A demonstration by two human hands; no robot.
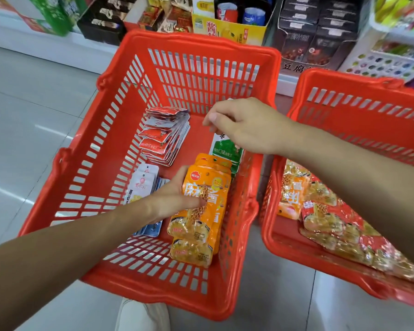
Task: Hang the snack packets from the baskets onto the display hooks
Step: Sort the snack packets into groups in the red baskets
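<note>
Our left hand (pixel 170 199) clamps its fingers and thumb on a stack of orange snack packets (pixel 201 226), at 5 o'clock in the nearer red basket (pixel 129 130). Our right hand (pixel 245 126) hovers at 1 o'clock of them, above the green packets (pixel 226 149), fingers curled (whether they pinch anything, we cannot tell). Red-and-white packets (pixel 163 137) lie at 11 o'clock, and a second red basket (pixel 344 111) sits at 3 o'clock.
</note>
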